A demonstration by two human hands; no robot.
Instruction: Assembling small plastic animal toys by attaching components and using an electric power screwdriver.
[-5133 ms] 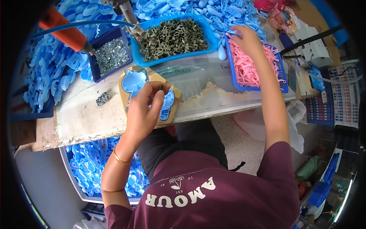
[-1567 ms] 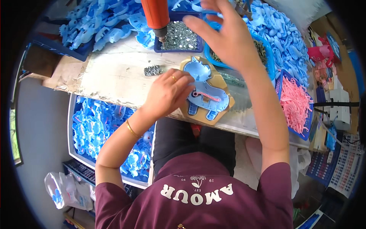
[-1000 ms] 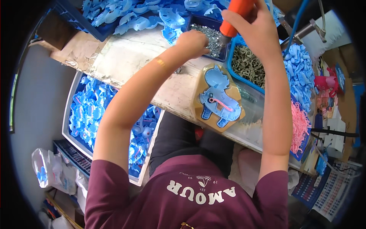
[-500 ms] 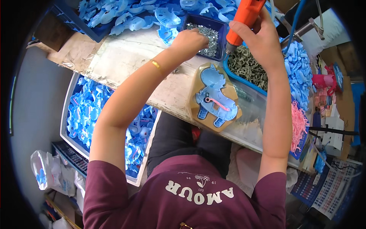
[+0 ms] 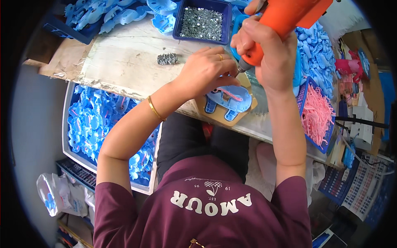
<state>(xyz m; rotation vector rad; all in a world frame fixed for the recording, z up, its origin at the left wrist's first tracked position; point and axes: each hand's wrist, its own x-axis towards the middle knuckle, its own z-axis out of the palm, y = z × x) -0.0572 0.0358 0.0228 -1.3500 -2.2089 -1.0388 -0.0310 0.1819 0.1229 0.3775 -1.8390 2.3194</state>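
My right hand (image 5: pixel 273 58) is wrapped around an orange electric screwdriver (image 5: pixel 285 20). Its metal tip points down and left toward my left fingers. My left hand (image 5: pixel 204 72) reaches over a light-blue plastic animal-shaped half shell (image 5: pixel 242 98), its thumb and fingers drawn together beside the driver tip. What they pinch, if anything, is too small to make out. The shell lies hollow side up in a tan holder (image 5: pixel 227 120) at the table edge, with a pink strip (image 5: pixel 231 94) inside it. My left hand hides the shell's upper part.
A dark-blue tray (image 5: pixel 175 31) of small screws stands beyond my left hand. A dark cluster of small metal pieces (image 5: pixel 167 59) lies on the table. Blue parts (image 5: pixel 316 58) are heaped at right, above a basket of pink strips (image 5: pixel 317 113). A bin of blue shells (image 5: pixel 93 124) sits lower left.
My left hand has left the screw tray and come to the shell in the holder. My right hand has brought the screwdriver down and nearer, its tip now beside my left fingers.
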